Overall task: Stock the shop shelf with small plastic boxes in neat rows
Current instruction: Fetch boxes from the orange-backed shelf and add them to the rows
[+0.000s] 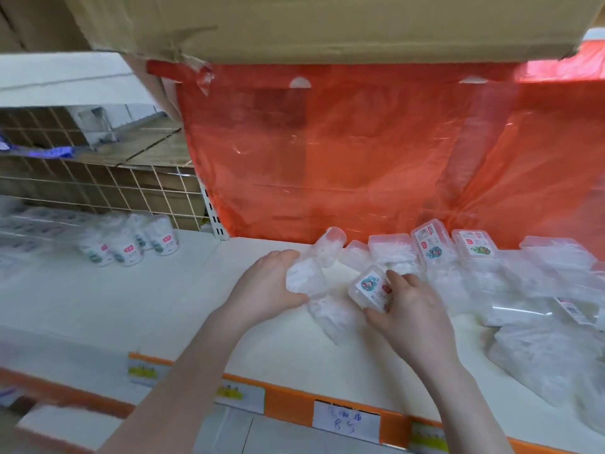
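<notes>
An orange strip with price tags edges the white shelf; above it the left hand curls round a clear plastic box, and the right hand pinches a labelled box; more small boxes lie jumbled to the right; white tubs stand far left; behind hangs a red plastic bag under a cardboard carton; wire mesh backs the left bay.

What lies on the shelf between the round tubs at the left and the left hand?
Nothing: in the head view the white shelf is bare between the round tubs and the left hand.
</notes>
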`<state>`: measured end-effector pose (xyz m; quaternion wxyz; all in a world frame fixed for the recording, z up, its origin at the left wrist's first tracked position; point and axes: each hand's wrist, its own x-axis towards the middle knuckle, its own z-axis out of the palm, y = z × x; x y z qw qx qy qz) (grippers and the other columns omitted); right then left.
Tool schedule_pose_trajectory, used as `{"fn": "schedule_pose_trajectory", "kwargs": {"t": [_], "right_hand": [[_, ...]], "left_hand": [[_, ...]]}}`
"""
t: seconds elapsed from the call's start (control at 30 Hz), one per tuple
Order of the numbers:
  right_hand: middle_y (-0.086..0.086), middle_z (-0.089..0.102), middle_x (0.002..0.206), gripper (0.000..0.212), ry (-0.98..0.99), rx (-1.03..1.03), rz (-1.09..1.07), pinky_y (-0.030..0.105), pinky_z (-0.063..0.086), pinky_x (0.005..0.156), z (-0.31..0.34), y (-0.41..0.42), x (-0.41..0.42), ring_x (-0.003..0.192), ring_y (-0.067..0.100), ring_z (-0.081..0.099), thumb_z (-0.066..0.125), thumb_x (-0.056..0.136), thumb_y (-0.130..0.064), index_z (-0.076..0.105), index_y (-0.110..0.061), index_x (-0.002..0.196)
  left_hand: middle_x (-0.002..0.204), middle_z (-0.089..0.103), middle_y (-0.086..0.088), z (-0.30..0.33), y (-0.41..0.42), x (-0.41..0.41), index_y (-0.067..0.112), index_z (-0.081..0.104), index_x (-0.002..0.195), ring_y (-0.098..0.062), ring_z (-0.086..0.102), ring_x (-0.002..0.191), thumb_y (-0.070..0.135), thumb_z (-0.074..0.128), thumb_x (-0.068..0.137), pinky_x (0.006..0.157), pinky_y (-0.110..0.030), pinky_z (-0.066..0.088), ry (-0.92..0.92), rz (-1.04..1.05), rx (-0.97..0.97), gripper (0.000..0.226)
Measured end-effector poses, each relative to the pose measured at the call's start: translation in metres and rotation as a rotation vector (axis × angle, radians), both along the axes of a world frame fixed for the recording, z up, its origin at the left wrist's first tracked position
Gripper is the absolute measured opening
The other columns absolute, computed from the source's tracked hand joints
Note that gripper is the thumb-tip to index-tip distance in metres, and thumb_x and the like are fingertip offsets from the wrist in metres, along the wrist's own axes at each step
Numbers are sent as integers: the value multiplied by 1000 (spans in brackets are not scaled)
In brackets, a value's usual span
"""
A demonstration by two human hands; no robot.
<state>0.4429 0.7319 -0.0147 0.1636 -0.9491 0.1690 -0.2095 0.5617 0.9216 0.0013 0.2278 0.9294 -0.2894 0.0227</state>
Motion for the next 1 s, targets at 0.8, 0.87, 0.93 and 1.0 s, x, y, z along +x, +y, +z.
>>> {"fn": "schedule_pose_trajectory", "kwargs": {"t": [0.8, 0.87, 0.93, 1.0], "right_hand": [[5, 54, 94, 35, -2, -18, 509, 29, 31, 64, 20, 432, 81, 93, 26, 52, 66, 72, -36, 55, -14, 97], [5, 53, 92, 34, -13, -13, 532, 30, 30, 64, 23, 451, 94, 91, 27, 52, 67, 71, -34, 54, -13, 94], [4, 51, 88, 30, -13, -1, 547, 30, 28, 62, 25, 467, 110, 88, 27, 51, 68, 70, -32, 51, -15, 88], [1, 48, 83, 29, -21, 2, 553, 30, 27, 60, 25, 481, 128, 84, 25, 49, 68, 69, -32, 47, -17, 83]], "left_hand": [[125, 54, -4, 37, 475, -29, 18, 47, 131, -23, 51, 112, 40, 71, 75, 87, -32, 42, -72, 409, 121, 64], [130, 52, -5, 36, 492, -21, 18, 43, 136, -23, 49, 116, 40, 70, 76, 91, -31, 42, -75, 417, 109, 70], [137, 48, -5, 34, 507, -10, 17, 39, 141, -22, 46, 122, 38, 70, 77, 97, -30, 39, -68, 423, 108, 75], [137, 48, -5, 31, 521, 4, 18, 38, 141, -22, 46, 122, 37, 71, 76, 98, -30, 38, -63, 423, 113, 75]]}}
